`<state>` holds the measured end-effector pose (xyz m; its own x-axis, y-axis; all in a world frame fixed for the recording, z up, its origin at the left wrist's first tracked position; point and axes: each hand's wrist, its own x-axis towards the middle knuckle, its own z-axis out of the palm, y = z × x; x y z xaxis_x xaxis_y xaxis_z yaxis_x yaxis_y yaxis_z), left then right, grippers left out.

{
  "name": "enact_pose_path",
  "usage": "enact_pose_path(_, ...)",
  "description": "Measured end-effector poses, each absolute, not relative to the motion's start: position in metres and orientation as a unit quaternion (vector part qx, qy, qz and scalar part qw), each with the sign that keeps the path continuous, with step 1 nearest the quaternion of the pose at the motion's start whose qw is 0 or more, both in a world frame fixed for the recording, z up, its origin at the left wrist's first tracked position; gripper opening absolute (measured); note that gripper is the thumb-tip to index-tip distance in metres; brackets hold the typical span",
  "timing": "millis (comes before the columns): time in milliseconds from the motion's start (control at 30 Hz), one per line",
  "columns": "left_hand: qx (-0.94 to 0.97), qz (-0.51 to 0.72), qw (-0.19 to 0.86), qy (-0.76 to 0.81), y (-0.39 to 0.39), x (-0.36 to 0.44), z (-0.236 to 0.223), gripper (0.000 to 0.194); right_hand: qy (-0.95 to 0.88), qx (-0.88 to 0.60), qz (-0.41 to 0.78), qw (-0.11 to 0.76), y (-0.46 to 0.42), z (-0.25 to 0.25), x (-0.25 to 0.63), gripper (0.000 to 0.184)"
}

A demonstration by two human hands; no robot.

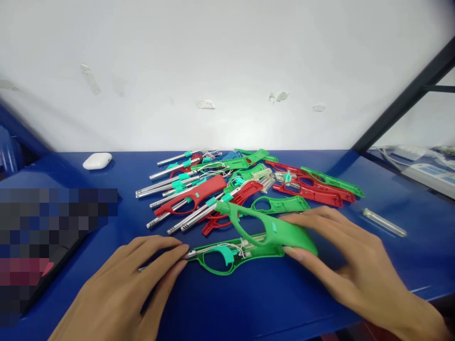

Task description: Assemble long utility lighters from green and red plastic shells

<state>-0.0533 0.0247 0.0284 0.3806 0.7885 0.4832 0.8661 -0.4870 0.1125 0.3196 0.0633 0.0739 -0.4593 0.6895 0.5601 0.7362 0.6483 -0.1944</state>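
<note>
A green lighter half-shell (231, 272) lies on the blue table with a teal trigger (224, 254), white wires and a clear fuel tank (253, 242) inside it. My left hand (131, 279) pinches the metal lighter tube (191, 255) at the shell's narrow end; the rest of the tube is mostly hidden under the fingers. My right hand (341, 255) grips a second green lighter half-shell (284, 232) between thumb and fingers. That cover is tilted above the lower half, its narrow end raised and its wide end close to the lower shell.
Behind my hands is a pile of red and green lighter shells (209, 187), metal tubes and teal triggers. A loose clear tank (386, 222) lies at right. A white earphone case (97, 161) sits back left, near a blurred-out dark object (46, 237). A white wall (227, 61) closes the back.
</note>
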Motion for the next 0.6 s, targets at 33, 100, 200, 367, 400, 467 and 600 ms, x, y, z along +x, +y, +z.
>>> enact_pose_path(33,-0.832,-0.231,0.083,-0.497,0.025,-0.053,0.028,0.031,-0.853,-0.419,-0.029,0.309,0.063,0.074,0.319,0.025)
enact_pose_path(100,-0.838,-0.212,0.091,-0.494,0.025,-0.050,0.029,0.029,-0.854,-0.417,-0.018,0.310,0.062,0.075,0.317,0.024)
enact_pose_path(200,-0.822,-0.246,0.087,-0.506,0.024,-0.043,0.032,0.027,-0.859,-0.409,-0.011,0.308,0.063,0.077,0.311,0.024)
enact_pose_path(367,-0.803,-0.297,0.056,-0.513,0.027,-0.032,0.039,0.026,-0.869,-0.402,0.006,0.290,0.066,0.076,0.304,0.022)
enact_pose_path(400,-0.804,-0.304,0.053,-0.509,0.028,-0.030,0.041,0.026,-0.869,-0.402,0.012,0.288,0.067,0.076,0.304,0.023)
enact_pose_path(467,-0.811,-0.310,0.051,-0.493,0.030,-0.028,0.045,0.025,-0.870,-0.400,0.020,0.288,0.067,0.073,0.305,0.023)
enact_pose_path(600,-0.823,-0.312,0.054,-0.472,0.033,-0.026,0.052,0.025,-0.870,-0.396,0.024,0.292,0.066,0.067,0.306,0.023)
